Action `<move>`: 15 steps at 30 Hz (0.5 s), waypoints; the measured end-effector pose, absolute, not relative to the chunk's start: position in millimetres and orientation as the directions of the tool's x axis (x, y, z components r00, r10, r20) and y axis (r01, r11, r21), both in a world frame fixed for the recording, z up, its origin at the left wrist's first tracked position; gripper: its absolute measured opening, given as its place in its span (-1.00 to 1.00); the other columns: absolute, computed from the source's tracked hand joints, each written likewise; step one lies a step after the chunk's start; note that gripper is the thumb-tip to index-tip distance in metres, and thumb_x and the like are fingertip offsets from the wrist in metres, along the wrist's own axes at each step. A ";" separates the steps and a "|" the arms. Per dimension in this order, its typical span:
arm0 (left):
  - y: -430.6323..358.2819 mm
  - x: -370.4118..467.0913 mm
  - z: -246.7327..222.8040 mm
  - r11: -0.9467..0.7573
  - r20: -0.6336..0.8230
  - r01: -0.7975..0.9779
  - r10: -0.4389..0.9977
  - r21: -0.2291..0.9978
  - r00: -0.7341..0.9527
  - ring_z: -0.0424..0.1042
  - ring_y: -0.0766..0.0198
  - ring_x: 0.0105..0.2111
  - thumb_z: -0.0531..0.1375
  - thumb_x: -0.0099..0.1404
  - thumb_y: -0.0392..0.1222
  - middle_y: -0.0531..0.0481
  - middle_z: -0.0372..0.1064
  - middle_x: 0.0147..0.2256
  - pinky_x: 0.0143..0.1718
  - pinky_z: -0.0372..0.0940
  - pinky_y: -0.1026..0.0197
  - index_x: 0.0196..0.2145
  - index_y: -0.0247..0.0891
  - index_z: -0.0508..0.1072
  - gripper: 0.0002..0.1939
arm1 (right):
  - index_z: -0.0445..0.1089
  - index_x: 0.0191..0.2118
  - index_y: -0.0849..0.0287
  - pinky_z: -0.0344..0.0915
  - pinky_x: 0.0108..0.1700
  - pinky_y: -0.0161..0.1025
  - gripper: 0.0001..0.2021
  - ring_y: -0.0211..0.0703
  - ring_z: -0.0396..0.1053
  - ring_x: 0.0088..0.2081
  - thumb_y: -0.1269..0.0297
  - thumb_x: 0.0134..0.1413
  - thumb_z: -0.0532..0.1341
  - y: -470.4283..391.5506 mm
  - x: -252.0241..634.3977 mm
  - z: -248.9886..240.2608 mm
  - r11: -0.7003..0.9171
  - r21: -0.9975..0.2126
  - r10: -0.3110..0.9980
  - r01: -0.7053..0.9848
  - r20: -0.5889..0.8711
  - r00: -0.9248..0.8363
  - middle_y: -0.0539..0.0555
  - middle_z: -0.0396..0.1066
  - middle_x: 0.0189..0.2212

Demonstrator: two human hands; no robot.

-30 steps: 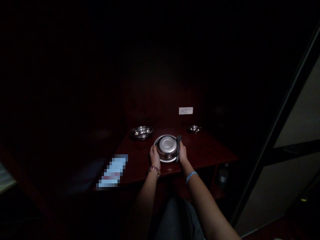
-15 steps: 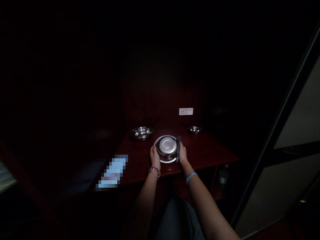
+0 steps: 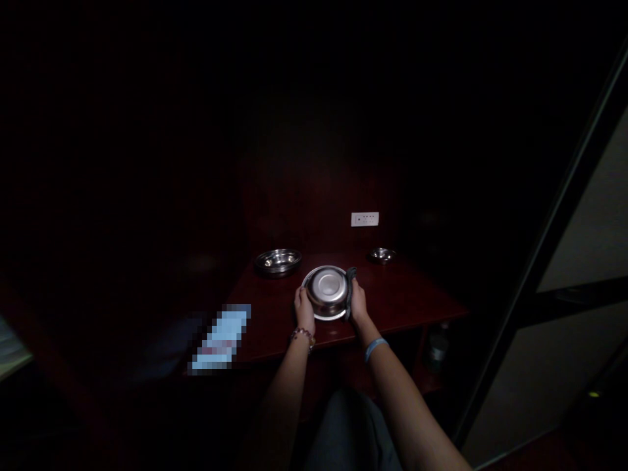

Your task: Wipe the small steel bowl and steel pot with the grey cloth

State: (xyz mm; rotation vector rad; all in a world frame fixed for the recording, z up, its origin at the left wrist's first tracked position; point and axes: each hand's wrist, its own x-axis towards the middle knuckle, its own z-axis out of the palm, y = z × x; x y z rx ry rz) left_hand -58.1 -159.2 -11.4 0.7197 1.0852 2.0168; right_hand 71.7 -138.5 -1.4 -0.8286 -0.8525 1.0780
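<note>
A shiny metal bowl (image 3: 328, 286) is between my hands, its base turned up toward me, above the front part of the dark red table. My left hand (image 3: 304, 311) is closed on the bowl's left rim; a beaded bracelet circles that wrist. On the opposite side, my right hand (image 3: 358, 301) presses a dark grey cloth (image 3: 350, 293) against the bowl's right edge, with a light blue band around the wrist. The fingertips under the rim are hidden.
Several stacked metal dishes (image 3: 278, 261) stand at the table's back left, and a small metal bowl (image 3: 381, 255) at the back right. A white socket (image 3: 365, 219) is on the wall. Beneath the red table (image 3: 407, 294), a bottle (image 3: 436, 350) stands at right. A pixelated bright patch (image 3: 223, 340) covers something at left.
</note>
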 end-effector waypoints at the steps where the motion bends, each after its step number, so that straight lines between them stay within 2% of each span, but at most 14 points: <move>1: -159.8 -58.0 -10.8 -0.383 0.134 -0.331 0.803 0.862 -0.581 0.39 0.22 -0.08 0.07 0.29 -0.08 -0.09 0.43 -0.11 0.10 0.17 0.11 -0.13 -0.26 0.44 -0.71 | 0.47 -0.39 0.29 0.24 -0.31 -0.29 -0.46 -0.16 0.35 -0.41 -0.21 -0.10 0.19 -138.8 71.6 -1.3 0.259 -0.884 0.954 -0.389 0.172 0.244 0.09 0.48 -0.48; 15: -170.0 -55.3 -0.5 -0.405 0.150 -0.359 0.812 0.841 -0.564 0.39 0.17 -0.05 0.12 0.26 -0.02 -0.12 0.44 -0.07 0.10 0.18 0.09 -0.11 -0.28 0.45 -0.66 | 0.47 -0.35 0.29 0.24 -0.28 -0.29 -0.47 -0.14 0.39 -0.35 -0.18 -0.07 0.16 -134.5 70.3 -4.0 0.274 -0.882 0.952 -0.383 0.192 0.239 0.12 0.51 -0.42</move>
